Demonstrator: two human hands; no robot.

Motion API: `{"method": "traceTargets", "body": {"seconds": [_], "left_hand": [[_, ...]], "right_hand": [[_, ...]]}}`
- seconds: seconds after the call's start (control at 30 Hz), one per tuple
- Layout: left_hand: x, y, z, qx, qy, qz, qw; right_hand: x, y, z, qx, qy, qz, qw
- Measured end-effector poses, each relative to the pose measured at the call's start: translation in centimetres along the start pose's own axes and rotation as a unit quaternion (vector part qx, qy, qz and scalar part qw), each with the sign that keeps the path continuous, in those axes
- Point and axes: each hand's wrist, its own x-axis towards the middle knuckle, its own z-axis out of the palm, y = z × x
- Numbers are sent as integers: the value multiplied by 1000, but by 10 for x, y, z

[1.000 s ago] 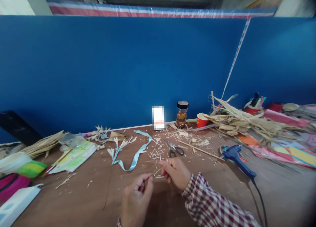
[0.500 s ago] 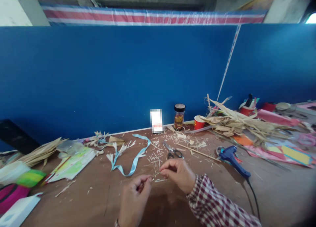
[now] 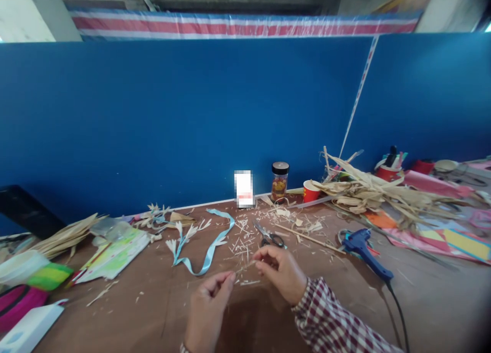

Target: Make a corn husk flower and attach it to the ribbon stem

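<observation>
Both my hands hover over the brown table (image 3: 134,312), pinching the two ends of a thin straw strip (image 3: 244,267). My left hand (image 3: 209,304) grips its near end between thumb and forefinger. My right hand (image 3: 280,272), in a red-and-white checked sleeve, grips the far end. Black-handled scissors (image 3: 270,236) lie just beyond my right hand. A light blue ribbon (image 3: 209,243) with straw flowers lies to the left of the scattered straw clippings.
A blue glue gun (image 3: 364,248) with a black cord lies right of my hands. A pile of dry husks (image 3: 376,192), a red cup (image 3: 310,191) and a jar (image 3: 280,181) stand at the back by the blue partition. Papers and bags lie at the left.
My hands have drawn slightly apart along the straw strip and the right hand has risen a little. The view has shifted slightly.
</observation>
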Motion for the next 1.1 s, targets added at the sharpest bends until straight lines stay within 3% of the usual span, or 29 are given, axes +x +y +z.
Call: {"method": "traceTargets", "body": {"seconds": [0.07, 0.23, 0.33, 0.47, 0.63, 0.83, 1.1], "left_hand": [[3, 0, -3, 29, 32, 32, 999], [4, 1, 3, 139, 80, 143, 977], [1, -1, 12, 171, 57, 222, 958], [-1, -5, 19, 162, 23, 266, 950], [3, -5, 19, 160, -1, 212, 964], [13, -4, 16, 117, -83, 128, 981], [16, -9, 15, 98, -77, 77, 989]], "right_hand": [[-3, 8, -1, 4, -9, 24, 1000], [-12, 14, 12, 48, -151, 96, 983], [-4, 10, 20, 57, -123, 114, 984], [13, 11, 20, 33, -84, 94, 991], [21, 16, 13, 66, -97, 124, 985], [26, 13, 1, 105, -95, 88, 986], [27, 14, 0, 86, -99, 44, 990]]}}
